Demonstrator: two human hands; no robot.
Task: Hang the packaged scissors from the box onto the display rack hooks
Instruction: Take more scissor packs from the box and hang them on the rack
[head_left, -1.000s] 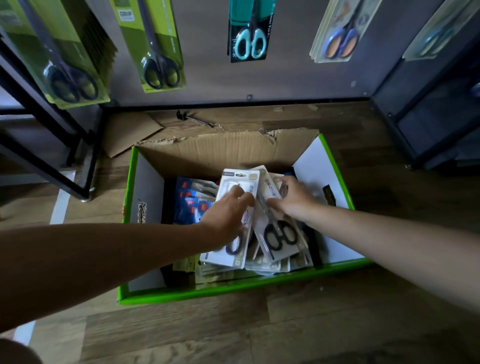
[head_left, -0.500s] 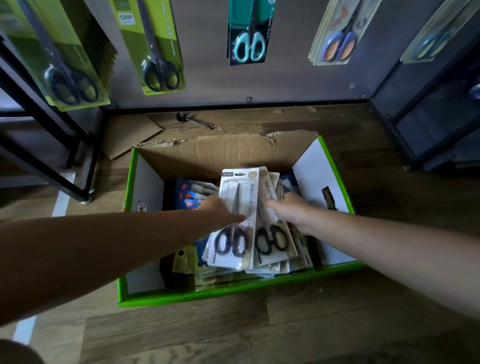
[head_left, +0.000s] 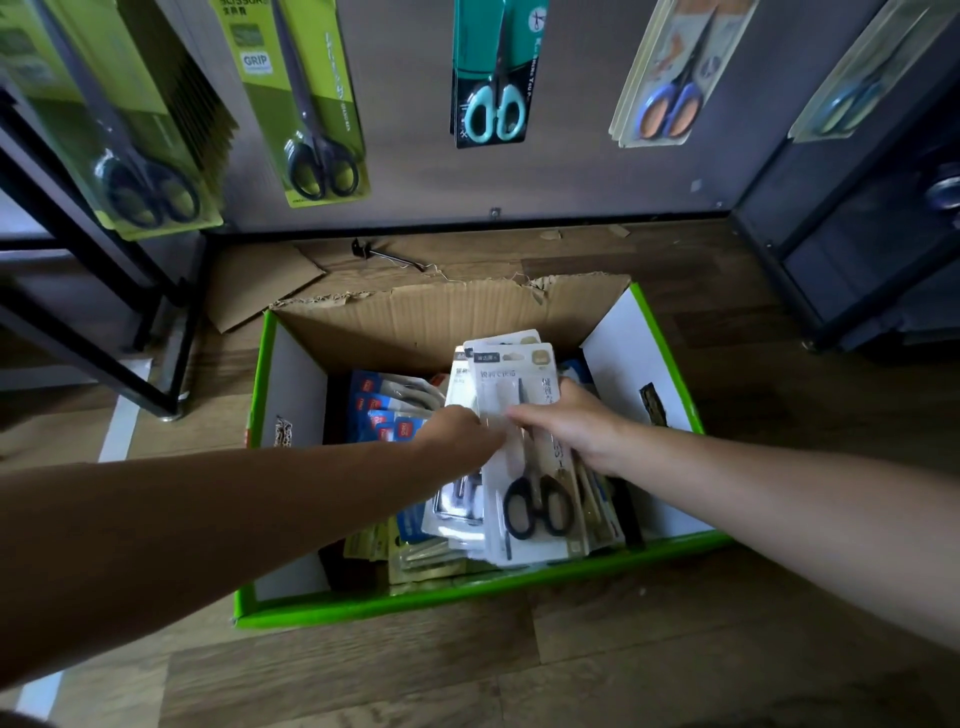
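Two hands reach into a green-rimmed cardboard box (head_left: 415, 605) on a wood floor. Both grip a white scissors pack (head_left: 498, 395) atop the pile inside. The left hand (head_left: 457, 436) curls its fingers at the left edge, and the right hand (head_left: 571, 423) wraps round the right edge. The pack lies lengthwise, black handles toward the person, blades toward the wall. Its print is East Asian characters. A green pack (head_left: 306, 104) hanging above reads "GRIP".

Glossy plastic scissor packs (head_left: 524, 447); torn matt cardboard box (head_left: 441, 322) (green rim); wood-grain floor (head_left: 727, 649).
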